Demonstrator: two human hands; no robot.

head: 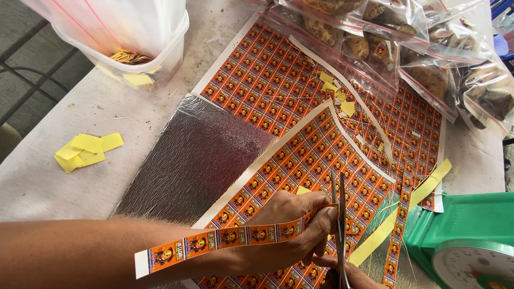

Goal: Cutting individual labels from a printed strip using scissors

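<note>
- While a label strip [225,239] is pinched between the fingers of the left hand [286,230], its long axis is run leftward and slightly downward across the left forearm, with the free end hanging well past the wrist.
- The right end of the strip is met by the blades of the scissors [338,225], which are pointed away from the body, nearly at right angles to the strip.
- The scissors are gripped by the right hand [348,277], closed around the handles at the bottom edge; only part of it is seen.
- Both hands are held over the nearer label sheet [300,155], laid partly on a silver foil mat [193,160]; a second label sheet [267,75] is spread farther off.
- Yellow scraps [85,151] are left far to the left, and a plastic tub [128,37] beyond them.
- Bagged cookies [423,48] are piled at the far right, and a green scale [471,241] is set just right of the hands.
</note>
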